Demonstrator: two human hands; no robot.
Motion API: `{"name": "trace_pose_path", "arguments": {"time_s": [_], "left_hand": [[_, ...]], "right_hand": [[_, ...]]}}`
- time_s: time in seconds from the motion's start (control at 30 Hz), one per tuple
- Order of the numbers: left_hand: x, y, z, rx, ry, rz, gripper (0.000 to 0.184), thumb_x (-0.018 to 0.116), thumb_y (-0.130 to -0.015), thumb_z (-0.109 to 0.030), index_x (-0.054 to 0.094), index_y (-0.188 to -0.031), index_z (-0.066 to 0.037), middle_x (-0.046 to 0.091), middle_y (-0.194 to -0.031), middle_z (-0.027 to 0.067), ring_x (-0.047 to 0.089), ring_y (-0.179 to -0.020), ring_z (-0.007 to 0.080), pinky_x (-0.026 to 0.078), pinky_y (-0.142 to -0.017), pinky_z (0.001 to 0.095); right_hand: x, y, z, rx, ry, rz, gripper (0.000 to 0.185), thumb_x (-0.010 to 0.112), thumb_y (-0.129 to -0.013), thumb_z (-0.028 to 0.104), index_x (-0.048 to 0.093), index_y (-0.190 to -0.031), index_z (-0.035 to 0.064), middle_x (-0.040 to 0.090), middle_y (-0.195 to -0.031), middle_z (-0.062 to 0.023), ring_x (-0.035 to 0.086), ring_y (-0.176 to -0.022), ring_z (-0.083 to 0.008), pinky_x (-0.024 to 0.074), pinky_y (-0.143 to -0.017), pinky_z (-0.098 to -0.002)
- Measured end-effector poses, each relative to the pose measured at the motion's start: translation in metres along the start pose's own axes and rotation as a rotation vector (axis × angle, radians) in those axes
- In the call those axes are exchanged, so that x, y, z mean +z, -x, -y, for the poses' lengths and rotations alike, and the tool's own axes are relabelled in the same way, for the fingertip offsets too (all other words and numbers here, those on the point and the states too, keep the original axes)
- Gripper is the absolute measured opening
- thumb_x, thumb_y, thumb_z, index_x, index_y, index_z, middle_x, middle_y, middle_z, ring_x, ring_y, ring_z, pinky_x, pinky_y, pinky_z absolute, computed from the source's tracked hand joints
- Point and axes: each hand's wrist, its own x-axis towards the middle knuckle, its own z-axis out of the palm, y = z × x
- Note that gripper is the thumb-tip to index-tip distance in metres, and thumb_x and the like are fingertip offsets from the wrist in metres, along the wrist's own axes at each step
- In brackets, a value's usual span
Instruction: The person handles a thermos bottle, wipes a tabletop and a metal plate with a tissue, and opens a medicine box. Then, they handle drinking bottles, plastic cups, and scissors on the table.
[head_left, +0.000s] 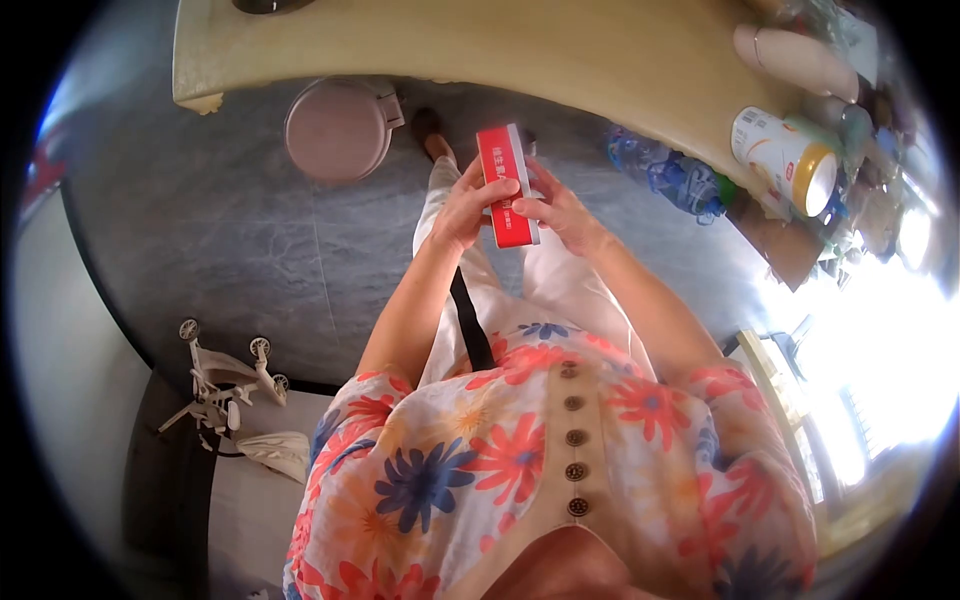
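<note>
Both of my hands hold a red carton (500,160) with white Chinese lettering and a pale side, out in front of my legs. My left hand (464,208) grips its left side, the thumb lying across the red face. From the other side my right hand (567,215) closes on the carton, its thumb also on the front. Some fingers of both hands are hidden behind the carton.
A beige table (450,45) curves across the top. Near its left part stands a round pinkish bin (338,130). Plastic bottles (665,172) and a white-and-gold can (785,160) are at right. A small white wheeled frame (228,375) stands lower left.
</note>
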Motion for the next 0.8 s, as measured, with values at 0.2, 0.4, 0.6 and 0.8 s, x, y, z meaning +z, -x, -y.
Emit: {"name": "trace_pose_path", "arguments": {"time_s": [0.2,0.4,0.6,0.8], "left_hand": [[0.015,0.012,0.007,-0.054,0.434,0.219,0.05,0.066,-0.077,-0.017,0.044,-0.119,-0.004,0.056,-0.111,0.0106,0.057,-0.1,0.0227,0.048,-0.086,0.0367],[0.034,0.008,0.01,-0.04,0.416,0.299,0.054,0.068,-0.075,-0.019,0.044,-0.12,-0.002,0.056,-0.112,0.0117,0.057,-0.101,0.0234,0.048,-0.087,0.0367],[0.04,0.007,0.009,-0.021,0.427,0.361,0.06,0.07,-0.073,-0.021,0.042,-0.122,-0.001,0.055,-0.115,0.014,0.056,-0.104,0.0263,0.046,-0.089,0.0397],[0.039,0.007,0.006,-0.013,0.412,0.407,0.061,0.07,-0.073,-0.022,0.042,-0.122,0.0,0.054,-0.117,0.015,0.055,-0.105,0.0277,0.045,-0.091,0.0416]], "right_hand": [[-0.029,0.049,0.021,-0.14,-0.148,0.08,0.091,0.069,-0.066,0.049,0.025,-0.139,0.0157,0.044,-0.125,-0.0058,0.039,-0.116,-0.0181,0.0338,-0.092,-0.0354],[-0.044,0.064,0.022,-0.252,-0.104,0.098,0.099,0.07,-0.064,0.054,0.021,-0.139,0.0115,0.047,-0.121,-0.0078,0.042,-0.108,-0.0174,0.0356,-0.084,-0.0327],[-0.049,0.075,0.023,-0.336,-0.127,0.09,0.105,0.073,-0.062,0.052,0.017,-0.14,0.0079,0.042,-0.127,-0.0134,0.041,-0.114,-0.0229,0.0337,-0.094,-0.036],[-0.048,0.077,0.02,-0.412,-0.182,0.076,0.109,0.075,-0.06,0.048,0.015,-0.14,0.0036,0.037,-0.132,-0.0173,0.041,-0.115,-0.0263,0.0318,-0.099,-0.0373]]}}
